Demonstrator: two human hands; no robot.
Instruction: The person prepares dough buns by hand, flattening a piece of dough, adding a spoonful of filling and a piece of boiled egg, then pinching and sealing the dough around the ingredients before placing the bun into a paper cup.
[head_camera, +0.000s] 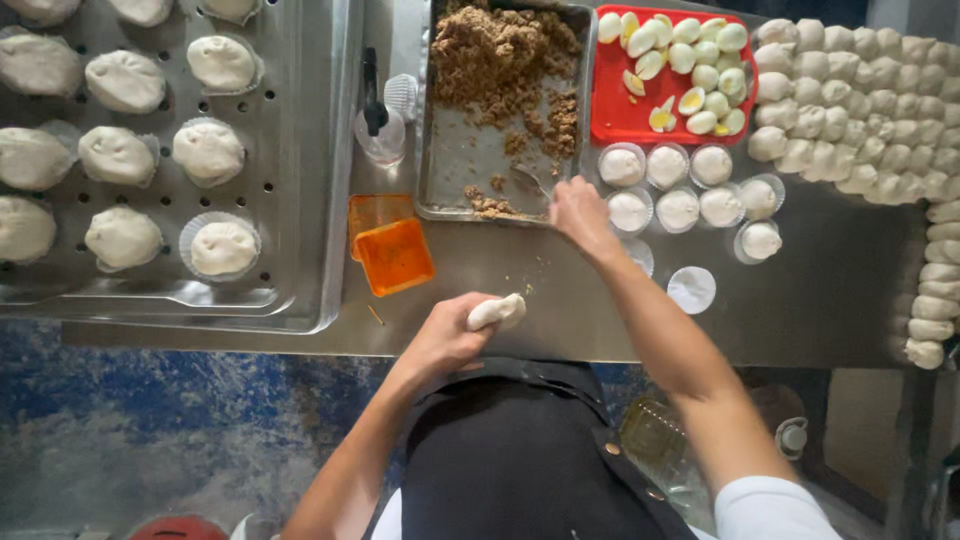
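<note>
My left hand (447, 335) holds a white piece of dough (497, 312) near the steel table's front edge. My right hand (578, 215) reaches forward and grips a metal spoon (530, 181) at the near edge of a steel tray (455, 160). That tray holds brown minced filling (500, 60) heaped at its far end. Right of my right hand stand several filled buns in paper cups (680, 185).
A red tray (620, 115) holds halved boiled eggs. Rows of raw dough pieces (870, 110) lie at the right. A perforated steel tray (290, 200) with finished buns fills the left. An orange container (395, 257), a small bottle (378, 125) and an empty paper cup (691, 288) stand between.
</note>
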